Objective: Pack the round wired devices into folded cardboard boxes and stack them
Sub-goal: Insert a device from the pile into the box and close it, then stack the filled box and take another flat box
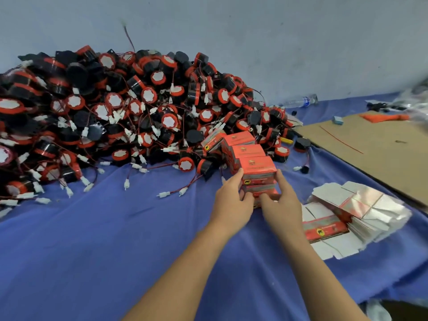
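A big heap of round black-and-red wired devices [111, 112] with white plugs covers the blue cloth [115, 239] at the left and back. A row of packed red cardboard boxes [245, 149] runs from the heap's edge toward me, stacked in layers. The nearest stack of red boxes [258, 169] is held between my hands. My left hand [232, 200] grips its left side, fingers curled on the front. My right hand [281, 202] grips its right side, thumb on the lower box.
Flat unfolded box blanks [354, 214], white and red, lie in a pile to the right. A brown cardboard sheet [370, 147] lies at the back right with a thin red wire on it. A plastic water bottle [298, 101] lies by the wall.
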Tool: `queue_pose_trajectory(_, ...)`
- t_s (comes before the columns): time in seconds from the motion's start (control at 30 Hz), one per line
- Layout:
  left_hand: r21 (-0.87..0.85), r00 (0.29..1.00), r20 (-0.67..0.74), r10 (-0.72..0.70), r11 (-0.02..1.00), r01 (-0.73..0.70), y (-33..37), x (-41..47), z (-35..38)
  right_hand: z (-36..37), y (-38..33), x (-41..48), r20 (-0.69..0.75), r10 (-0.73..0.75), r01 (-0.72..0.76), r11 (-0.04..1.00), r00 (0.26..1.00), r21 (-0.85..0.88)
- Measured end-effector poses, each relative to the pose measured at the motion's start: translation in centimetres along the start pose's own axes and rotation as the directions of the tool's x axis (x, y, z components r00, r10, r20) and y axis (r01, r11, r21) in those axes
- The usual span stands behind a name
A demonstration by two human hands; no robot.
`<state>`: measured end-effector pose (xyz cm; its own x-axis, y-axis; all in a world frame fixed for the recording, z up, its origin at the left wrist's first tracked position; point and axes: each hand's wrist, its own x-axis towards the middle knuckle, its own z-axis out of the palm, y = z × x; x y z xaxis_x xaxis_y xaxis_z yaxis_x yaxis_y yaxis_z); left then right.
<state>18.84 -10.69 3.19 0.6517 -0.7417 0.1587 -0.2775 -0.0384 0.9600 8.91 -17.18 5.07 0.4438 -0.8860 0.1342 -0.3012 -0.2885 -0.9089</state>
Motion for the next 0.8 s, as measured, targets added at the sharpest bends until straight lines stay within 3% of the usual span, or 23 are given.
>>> queue_pose_trajectory(0.07, -0.034, 0.987, -0.157, 0.034, 0.999, -0.04, 0.2, -1.3, 0.4, -0.6, 1.0, -0.3, -0.017, 0.05, -0.05, 0.999, 0.999, 0.013)
queue_pose_trajectory(0.13, -0.017, 0.933, -0.338, 0.125, 0.99, -0.139, 1.0, -3.7, 1.8, -1.7, 2.3, -1.6, -0.118, 0.103, -0.097, 0.993, 0.988, 0.063)
queue_pose_trajectory(0.17, -0.008, 0.919, -0.364, 0.154, 0.986, -0.168, 1.3, -5.0, 2.8, -2.3, 2.9, -2.5, -0.185, 0.125, -0.111, 0.99, 0.975, 0.085)
queue_pose_trajectory(0.23, -0.044, 0.942, -0.317, 0.112, 0.99, -0.133, 1.7, -7.0, 5.4, -3.3, 4.0, -4.4, -0.32, 0.133, -0.112, 0.99, 0.938, 0.083)
queue_pose_trajectory(0.37, -0.135, 0.968, -0.213, -0.132, 0.985, 0.104, 1.4, -8.7, 9.0, -4.5, 6.2, -7.0, -0.488, 0.067, -0.117, 0.991, 0.87, -0.071)
queue_pose_trajectory(0.53, -0.02, 0.935, -0.123, -0.333, 0.943, 0.334, 0.3, -8.3, 11.5, -5.3, 8.5, -7.2, -0.401, 0.096, -0.265, 0.881, 0.911, -0.392)
queue_pose_trajectory(0.63, -0.05, 0.904, -0.137, -0.405, 0.914, 0.402, -0.4, -7.3, 11.8, -5.3, 8.7, -7.4, -0.4, 0.064, -0.241, 0.879, 0.914, -0.411)
queue_pose_trajectory(0.8, -0.156, 0.9, -0.19, -0.392, 0.917, 0.367, -1.0, -7.2, 11.0, -5.8, 9.0, -7.7, -0.435, -0.005, -0.173, 0.913, 0.9, -0.369)
